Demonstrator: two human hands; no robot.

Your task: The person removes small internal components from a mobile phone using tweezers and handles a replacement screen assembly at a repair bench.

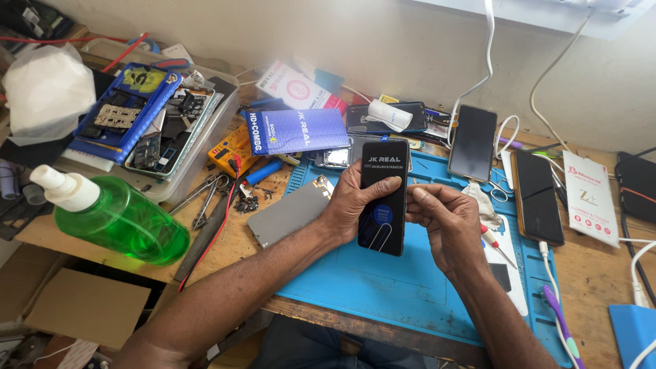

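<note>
From the head camera, the left hand [348, 205] grips a slim black rectangular phone screen panel [383, 197], fingers wrapped behind it and the thumb pressed across its printed front. The right hand [444, 222] sits at the panel's right edge, thumb and forefinger pinched together against it (what they nip is too small to tell). The panel is held tilted just above a blue silicone work mat [383, 287] on the wooden bench. A green plastic spray bottle [113, 215] lies well apart to the left, a grey flat metal plate [287, 215] just beside the left wrist.
</note>
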